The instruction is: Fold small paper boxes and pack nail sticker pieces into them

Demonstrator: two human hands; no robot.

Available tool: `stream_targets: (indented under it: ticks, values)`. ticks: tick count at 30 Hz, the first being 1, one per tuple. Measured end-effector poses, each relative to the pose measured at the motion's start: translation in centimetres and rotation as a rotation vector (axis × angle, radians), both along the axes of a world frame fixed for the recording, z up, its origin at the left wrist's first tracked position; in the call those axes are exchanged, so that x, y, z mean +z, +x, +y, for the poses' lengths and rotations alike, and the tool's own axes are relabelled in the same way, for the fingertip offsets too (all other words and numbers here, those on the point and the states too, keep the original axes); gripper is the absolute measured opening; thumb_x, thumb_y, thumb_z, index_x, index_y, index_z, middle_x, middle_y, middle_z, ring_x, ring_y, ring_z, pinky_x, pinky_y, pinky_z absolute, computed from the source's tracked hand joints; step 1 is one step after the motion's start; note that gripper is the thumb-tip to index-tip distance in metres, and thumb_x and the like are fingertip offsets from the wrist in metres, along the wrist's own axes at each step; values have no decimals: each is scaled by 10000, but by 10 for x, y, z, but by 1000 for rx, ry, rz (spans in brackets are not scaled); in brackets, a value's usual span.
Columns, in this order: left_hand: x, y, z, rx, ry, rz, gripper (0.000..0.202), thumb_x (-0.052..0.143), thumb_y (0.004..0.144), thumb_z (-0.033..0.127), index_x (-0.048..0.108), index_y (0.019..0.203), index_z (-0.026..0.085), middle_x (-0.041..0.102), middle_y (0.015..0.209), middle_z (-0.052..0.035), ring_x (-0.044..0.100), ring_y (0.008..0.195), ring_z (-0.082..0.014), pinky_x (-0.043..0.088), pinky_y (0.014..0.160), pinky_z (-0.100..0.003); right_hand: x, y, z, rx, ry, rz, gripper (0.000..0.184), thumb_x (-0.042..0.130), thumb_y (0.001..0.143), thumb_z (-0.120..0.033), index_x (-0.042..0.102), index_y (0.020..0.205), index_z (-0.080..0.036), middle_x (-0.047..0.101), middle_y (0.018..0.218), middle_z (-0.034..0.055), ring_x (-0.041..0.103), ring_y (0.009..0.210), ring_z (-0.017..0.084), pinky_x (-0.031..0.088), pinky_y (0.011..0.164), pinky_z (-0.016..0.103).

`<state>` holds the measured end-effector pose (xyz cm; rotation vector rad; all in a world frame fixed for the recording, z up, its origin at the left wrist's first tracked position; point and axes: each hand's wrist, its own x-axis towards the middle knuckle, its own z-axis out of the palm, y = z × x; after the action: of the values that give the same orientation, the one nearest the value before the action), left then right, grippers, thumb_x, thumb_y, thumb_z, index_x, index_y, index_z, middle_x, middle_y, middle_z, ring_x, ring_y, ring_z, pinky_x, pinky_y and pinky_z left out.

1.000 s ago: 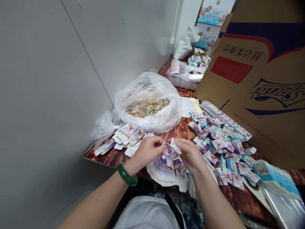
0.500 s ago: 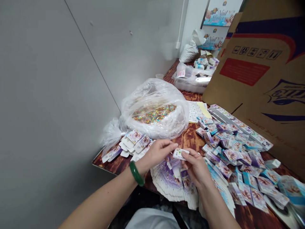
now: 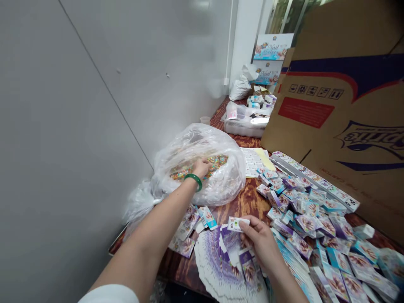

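Card [image 3: 234,223]: lower centre; likely light, thin, bendable; pinch its edges.
Right hand [image 3: 257,235]: your thumb and fingers grip its right end.
Left hand [image 3: 201,168]: in bag [image 3: 225,191], at bits [image 3: 218,160]; can't tell if you've gripped any.

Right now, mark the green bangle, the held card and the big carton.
Green bangle [image 3: 198,180]: head view, its band.
Held card [image 3: 234,224]: head view, its printed face.
Big carton [image 3: 342,118]: head view, its printed side.
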<state>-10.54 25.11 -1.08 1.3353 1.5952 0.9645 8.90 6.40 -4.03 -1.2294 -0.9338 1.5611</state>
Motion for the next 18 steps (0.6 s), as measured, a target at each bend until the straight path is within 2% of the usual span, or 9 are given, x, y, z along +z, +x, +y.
stream_targets:
  ticks: [3, 6, 7, 8, 10, 12, 15, 18]
  values:
    - [20, -1, -19, -160, -57, -58, 209, 667, 762, 320, 636, 836, 127, 640, 688, -25, 604, 566, -121, 457, 530, -233, 6, 13, 9, -36, 44, -73, 295, 711, 658, -441, 651, 739, -164, 490, 515, -36, 384, 464, 99, 259, 454, 220]
    - [39, 4, -53, -463, -163, -77, 193, 741, 647, 285, 684, 765, 143, 652, 614, -39, 614, 551, -154, 465, 527, -252, 16, 17, 20, -51, 106, -129, 250, 722, 615, -391, 627, 654, -163, 521, 527, -30, 396, 475, 98, 261, 458, 225]
    - [44, 7, -66, -621, -184, -63, 184, 721, 658, 292, 698, 775, 152, 651, 603, -38, 607, 555, -156, 465, 535, -255, 19, 16, 23, -39, 111, -140, 231, 715, 609, -374, 627, 648, -164, 526, 527, -30, 395, 470, 95, 259, 455, 226]
    - [47, 11, -78, -722, -197, -43, 179, 704, 663, 294, 704, 785, 163, 649, 600, -32, 600, 553, -157, 460, 534, -253, 21, 14, 25, -21, 108, -144, 212, 701, 612, -361, 631, 658, -167, 518, 518, -36, 391, 461, 93, 256, 451, 226]
    - [48, 19, -100, -835, -184, 6, 170, 661, 684, 278, 691, 824, 185, 639, 617, -13, 587, 562, -151, 442, 528, -239, 23, 7, 25, 36, 77, -139, 195, 674, 621, -350, 641, 697, -173, 501, 488, -49, 374, 423, 89, 245, 432, 225]
    - [45, 25, -115, -824, -95, 108, 142, 635, 689, 245, 660, 818, 191, 615, 623, 5, 568, 561, -141, 410, 508, -220, 22, 0, 22, 80, 43, -136, 192, 642, 650, -360, 636, 713, -179, 490, 451, -55, 354, 382, 84, 231, 412, 224]
    - [38, 30, -127, -738, 75, 291, 86, 616, 684, 205, 622, 767, 184, 584, 608, 18, 533, 545, -125, 365, 495, -208, 22, -9, 13, 93, 43, -140, 249, 598, 707, -425, 626, 710, -177, 505, 440, -46, 362, 365, 85, 235, 400, 225]
    - [38, 31, -130, -723, 76, 284, 65, 591, 692, 188, 583, 756, 177, 568, 604, 21, 532, 552, -121, 377, 513, -209, 21, -10, 7, 77, 109, -151, 277, 656, 672, -435, 651, 736, -166, 492, 468, -56, 375, 408, 80, 259, 418, 221]
